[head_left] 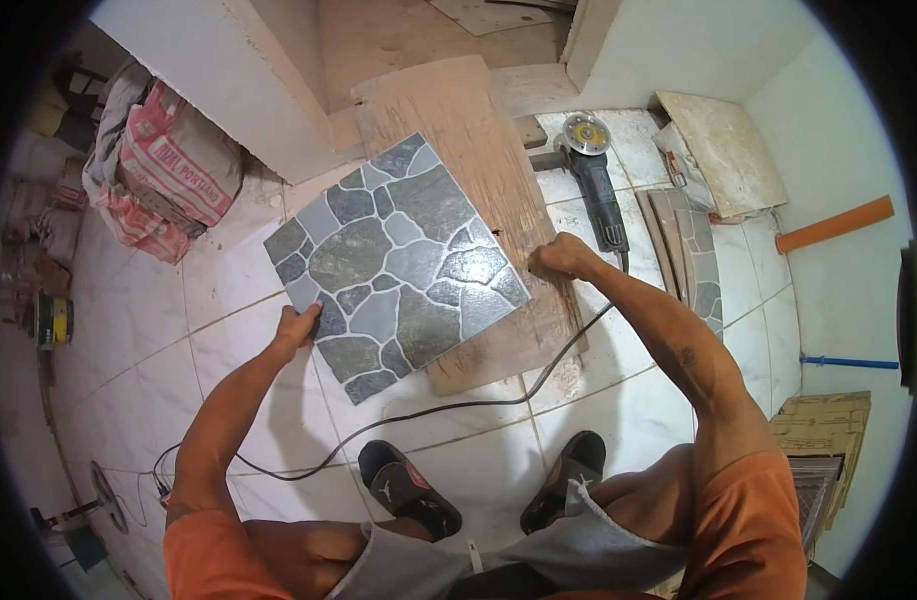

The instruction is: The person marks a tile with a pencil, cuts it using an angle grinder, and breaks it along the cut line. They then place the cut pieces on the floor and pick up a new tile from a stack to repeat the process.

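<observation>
A square floor tile [384, 260] with a grey stone pattern and pale joint lines lies tilted across my view, over a wooden board [449, 110]. Its left edge is in my left hand [300, 326], thumb on top and fingers hidden by the edge. My right hand [564, 256] is closed just beyond the tile's right side, above the board. What its fingers hold, if anything, I cannot make out. An angle grinder [599, 185] with a disc rests on the floor to the right of the board.
A black cable [429, 408] runs from the grinder across the floor, in front of my feet. Cement bags [184, 155] stand at left. Cut tile pieces [689, 250], an orange pipe [837, 224] and cardboard [827, 425] are at right. A doorway opens ahead.
</observation>
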A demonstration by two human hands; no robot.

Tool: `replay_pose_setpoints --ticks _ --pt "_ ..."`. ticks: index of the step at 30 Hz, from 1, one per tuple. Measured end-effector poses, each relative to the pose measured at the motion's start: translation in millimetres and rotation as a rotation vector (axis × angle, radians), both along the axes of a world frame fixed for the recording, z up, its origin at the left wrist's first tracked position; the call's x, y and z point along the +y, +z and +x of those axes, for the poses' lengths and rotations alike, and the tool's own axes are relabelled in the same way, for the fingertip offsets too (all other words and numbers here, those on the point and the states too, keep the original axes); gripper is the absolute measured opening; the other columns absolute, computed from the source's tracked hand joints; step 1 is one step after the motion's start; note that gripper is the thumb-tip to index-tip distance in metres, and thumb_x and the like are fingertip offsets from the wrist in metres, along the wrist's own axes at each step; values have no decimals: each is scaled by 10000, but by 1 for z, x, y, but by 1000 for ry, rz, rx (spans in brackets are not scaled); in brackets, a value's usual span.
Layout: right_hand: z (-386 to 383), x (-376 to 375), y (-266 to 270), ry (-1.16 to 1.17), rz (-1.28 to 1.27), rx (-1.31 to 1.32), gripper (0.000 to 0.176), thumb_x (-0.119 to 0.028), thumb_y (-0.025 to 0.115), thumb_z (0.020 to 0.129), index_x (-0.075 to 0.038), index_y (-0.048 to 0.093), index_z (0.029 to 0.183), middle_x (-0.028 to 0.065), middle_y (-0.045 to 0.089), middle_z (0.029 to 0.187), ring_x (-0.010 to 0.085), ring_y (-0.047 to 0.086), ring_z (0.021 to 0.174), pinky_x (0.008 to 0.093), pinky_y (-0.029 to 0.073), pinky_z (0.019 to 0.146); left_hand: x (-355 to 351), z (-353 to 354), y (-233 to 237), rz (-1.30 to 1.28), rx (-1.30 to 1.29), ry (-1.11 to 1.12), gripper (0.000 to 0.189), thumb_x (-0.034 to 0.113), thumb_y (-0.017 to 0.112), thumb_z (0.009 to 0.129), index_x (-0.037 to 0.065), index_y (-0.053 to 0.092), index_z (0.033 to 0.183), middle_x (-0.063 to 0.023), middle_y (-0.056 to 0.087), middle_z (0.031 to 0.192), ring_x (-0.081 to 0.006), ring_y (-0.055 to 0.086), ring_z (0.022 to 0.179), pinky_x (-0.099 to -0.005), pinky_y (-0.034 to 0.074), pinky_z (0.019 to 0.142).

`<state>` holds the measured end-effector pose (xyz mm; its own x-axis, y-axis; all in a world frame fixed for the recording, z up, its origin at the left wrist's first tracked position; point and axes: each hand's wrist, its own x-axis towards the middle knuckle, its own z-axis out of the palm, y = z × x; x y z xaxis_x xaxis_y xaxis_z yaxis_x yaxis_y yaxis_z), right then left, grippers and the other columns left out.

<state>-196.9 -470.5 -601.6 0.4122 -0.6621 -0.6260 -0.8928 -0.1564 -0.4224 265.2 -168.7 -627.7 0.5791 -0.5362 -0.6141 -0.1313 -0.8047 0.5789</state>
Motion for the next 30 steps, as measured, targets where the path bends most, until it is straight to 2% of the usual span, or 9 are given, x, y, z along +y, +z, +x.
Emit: replay_pose_setpoints --ticks 3,6,9,12,17,21,24,27,30 --pt "0 0 -8 -107 5 17 524 -350 684 740 125 698 959 313 688 991 389 686 984 421 536 880 2 3 5 -50 44 32 558 445 719 881 -59 509 998 -80 555 738 -142 512 541 -302 404 406" --pt "19 33 12 -16 -659 108 469 -280 643 789 126 670 1022 312 674 992 414 670 985 441 526 915 1 3 13 -36 56 30 513 433 706 892 -33 508 976 -70 539 747 -126 490 547 -290 365 404" --pt "44 37 20 98 -451 -232 455 -258 604 841 124 639 1084 315 655 1033 447 647 1004 462 507 963 5 -5 21 -58 -37 43 490 450 673 905 -11 522 973 -66 537 764 -134 507 580 -295 385 428" --pt "74 51 18 104 -338 -172 510 -323 588 873 119 622 1125 357 622 1135 464 623 1083 476 503 968 8 5 26 -21 -84 20 595 567 607 893 2 539 1065 -83 567 857 -181 556 666 -324 475 562" --pt "88 42 17 -19 -178 -126 500 -333 601 842 110 669 1065 391 614 1138 473 632 1094 474 521 950 10 -23 65 -254 87 280 540 539 609 897 29 554 1068 -59 558 905 -165 543 745 -336 439 574" --pt "91 37 -5 -63 -378 -144 473 -323 603 830 117 691 980 384 645 1055 469 662 1030 477 536 914 5 -36 66 -508 100 457 463 518 613 911 71 546 1013 -29 554 898 -142 532 771 -342 432 605" --pt "89 31 -8 -30 -379 -171 471 -327 603 836 121 692 952 378 657 1007 463 671 1006 477 534 911 1 -34 75 -628 -52 401 329 376 703 925 120 499 898 45 449 737 -88 428 673 -259 371 597" --pt "88 24 -4 15 -339 -177 462 -321 605 839 122 694 940 375 660 992 459 672 1003 474 526 924 -5 -40 106 -674 57 332 329 276 762 895 134 466 871 50 459 720 -76 432 675 -239 367 607" --pt "87 19 0 1 -297 -191 460 -312 605 841 129 694 942 373 659 1006 460 670 1012 475 519 932 -9 -74 156 -704 156 278 352 158 755 884 49 494 1094 -61 636 915 -122 600 820 -256 479 727"
